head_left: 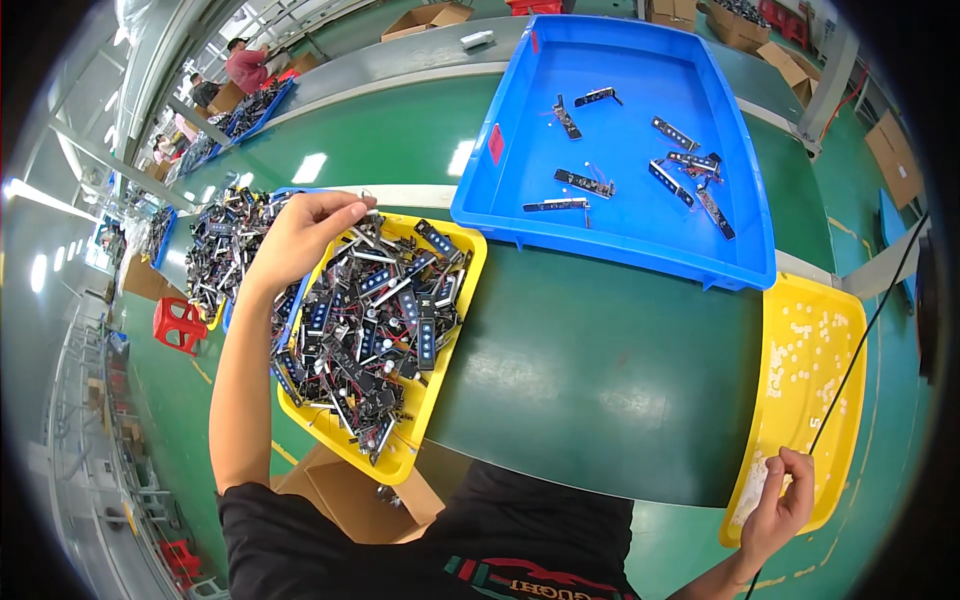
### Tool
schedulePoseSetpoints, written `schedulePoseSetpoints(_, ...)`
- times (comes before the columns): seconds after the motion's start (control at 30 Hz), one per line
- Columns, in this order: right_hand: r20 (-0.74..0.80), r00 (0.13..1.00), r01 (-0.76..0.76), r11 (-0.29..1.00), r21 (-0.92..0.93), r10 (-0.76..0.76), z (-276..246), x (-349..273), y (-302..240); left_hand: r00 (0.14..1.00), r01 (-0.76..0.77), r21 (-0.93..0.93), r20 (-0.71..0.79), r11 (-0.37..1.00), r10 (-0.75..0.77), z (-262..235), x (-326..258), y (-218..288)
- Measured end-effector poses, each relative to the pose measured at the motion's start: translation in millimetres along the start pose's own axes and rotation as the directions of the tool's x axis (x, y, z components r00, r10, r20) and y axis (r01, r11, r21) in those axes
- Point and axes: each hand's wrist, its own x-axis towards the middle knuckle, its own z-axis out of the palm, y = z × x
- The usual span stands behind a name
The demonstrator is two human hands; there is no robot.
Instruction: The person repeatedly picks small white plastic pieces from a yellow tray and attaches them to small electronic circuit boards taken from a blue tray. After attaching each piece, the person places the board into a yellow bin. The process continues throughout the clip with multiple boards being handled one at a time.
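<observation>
My left hand [305, 235] reaches over the far left side of a yellow tray [432, 420] heaped with small black circuit boards [385, 320] with wires and white parts. Thumb and fingertips are pinched at the top of the heap, on what looks like one circuit board [370, 232], partly hidden by the fingers. On the right, my right hand [780, 505] is above the near end of a second yellow tray [845, 400], which holds many small white pieces [790, 360]. Its thumb and fingers are pinched together; whatever is between them is too small to make out.
A large blue tray [610, 235] with several circuit boards stands on the green table [600, 370]. A black cable [858, 350] crosses the right yellow tray. Below the left tray is an open cardboard box [345, 490]. Other people [247, 68] sit far left near more heaped trays.
</observation>
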Motion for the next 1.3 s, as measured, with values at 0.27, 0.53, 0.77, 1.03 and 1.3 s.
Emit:
schedulePoseSetpoints(0.27, 0.011, 1.0, 0.02, 0.997, -0.078, -0.02, -4, 9, 4, 0.915, -0.258, 0.323, 0.386, 0.911, 0.122, 18, 7, 30)
schedulePoseSetpoints(0.53, 0.062, 0.992, -0.059, 0.831, -0.554, 0.112, -15, 16, 3, 0.892, -0.336, 0.339, 0.415, 0.879, 0.181, 23, 16, 31)
schedulePoseSetpoints(0.77, 0.27, 0.948, -0.002, 0.851, -0.526, 0.169, -13, 14, 0, 0.916, -0.402, 0.468, 0.182, 0.787, 0.359, 63, 39, 78)
schedulePoseSetpoints(1.03, 0.339, 0.934, 0.04, 0.912, -0.408, 0.11, -24, 6, -5, 0.835, -0.506, 0.441, 0.466, 0.741, 0.293, 131, 124, 95)
schedulePoseSetpoints(1.3, 0.186, 0.982, 0.049, 0.929, -0.367, 0.022, -33, 1, 19, 0.846, -0.494, 0.425, 0.436, 0.758, 0.307, 145, 132, 93)
